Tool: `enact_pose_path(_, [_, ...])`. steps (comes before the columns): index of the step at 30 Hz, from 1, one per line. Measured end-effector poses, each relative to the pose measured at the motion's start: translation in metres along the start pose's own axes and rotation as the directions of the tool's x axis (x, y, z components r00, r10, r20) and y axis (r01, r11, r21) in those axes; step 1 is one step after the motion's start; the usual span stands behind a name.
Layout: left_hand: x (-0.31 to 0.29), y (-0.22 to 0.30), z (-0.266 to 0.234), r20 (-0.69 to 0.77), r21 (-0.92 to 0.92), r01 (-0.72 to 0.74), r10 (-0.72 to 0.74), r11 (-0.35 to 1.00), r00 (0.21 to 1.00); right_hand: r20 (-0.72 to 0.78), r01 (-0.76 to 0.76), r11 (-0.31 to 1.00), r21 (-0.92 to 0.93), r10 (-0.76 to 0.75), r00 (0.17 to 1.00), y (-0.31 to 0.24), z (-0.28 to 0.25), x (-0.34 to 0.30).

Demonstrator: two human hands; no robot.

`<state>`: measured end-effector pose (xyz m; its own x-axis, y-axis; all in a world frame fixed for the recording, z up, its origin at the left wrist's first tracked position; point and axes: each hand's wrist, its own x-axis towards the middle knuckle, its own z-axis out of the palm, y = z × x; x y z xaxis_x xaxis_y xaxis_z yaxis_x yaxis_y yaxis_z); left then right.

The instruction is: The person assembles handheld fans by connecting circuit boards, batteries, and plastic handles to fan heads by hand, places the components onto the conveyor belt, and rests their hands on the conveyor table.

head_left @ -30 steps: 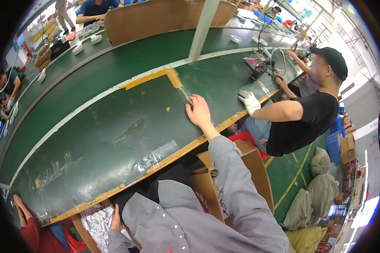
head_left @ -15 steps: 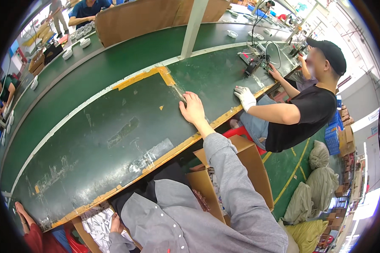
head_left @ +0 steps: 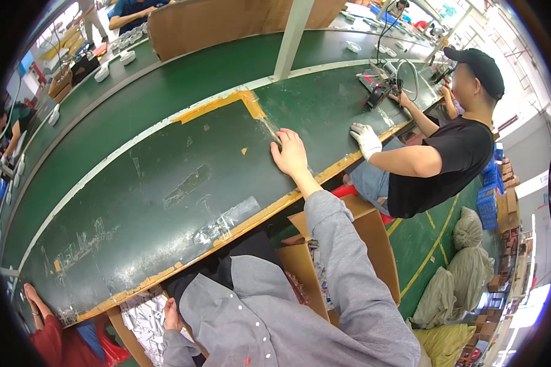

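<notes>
My right hand (head_left: 292, 153) lies palm down on the dark green worktable (head_left: 226, 147), fingers stretched out and a little apart. Its fingertips rest beside a narrow pale seam (head_left: 267, 126) that runs down from a strip of yellow tape (head_left: 251, 105). Low by my body is my left hand (head_left: 172, 315), with its fingers curled in at the side of my grey shirt (head_left: 226, 306). What those fingers hold, if anything, is hidden. Right beside it stands a carton with white parts (head_left: 146, 324) inside.
A co-worker (head_left: 444, 153) in a black cap sits to the right, one white-gloved hand (head_left: 366, 139) on the table, near a small machine with cables (head_left: 379, 88). An open carton (head_left: 370, 251) stands by my right arm. Behind the table runs a green conveyor (head_left: 183, 79).
The whole view has shifted slightly to the right in the picture. My right hand stays at the same seam on the table, and my left hand remains by my shirt.
</notes>
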<state>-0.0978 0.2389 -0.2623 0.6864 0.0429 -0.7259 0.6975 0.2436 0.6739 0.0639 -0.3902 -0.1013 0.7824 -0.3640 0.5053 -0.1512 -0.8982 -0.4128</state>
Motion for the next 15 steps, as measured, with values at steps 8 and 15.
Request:
enact_pose_path(8, [-0.007,0.015,-0.001,0.104,0.199,0.040,-0.062,0.979,0.993,0.005,0.001,1.000,-0.019,-0.001,1.000,-0.002,-0.002,0.001])
enact_pose_path(15, [-0.017,0.009,-0.004,0.242,0.094,-0.079,0.054,0.992,0.969,0.021,0.003,1.000,-0.004,-0.003,1.000,-0.007,-0.001,0.001])
